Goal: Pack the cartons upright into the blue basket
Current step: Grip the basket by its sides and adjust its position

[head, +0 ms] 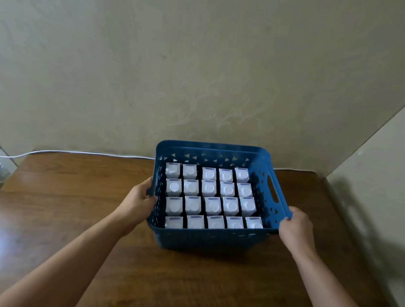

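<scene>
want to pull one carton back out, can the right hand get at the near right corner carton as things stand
Probably yes. The carton stands upright with its top uncovered, just inside the basket corner where the right hand holds the rim. The hand must release first, and neighbouring cartons leave little finger room.

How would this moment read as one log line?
blue basket: full, cartons upright | left hand, right hand: grip rim | table
</scene>
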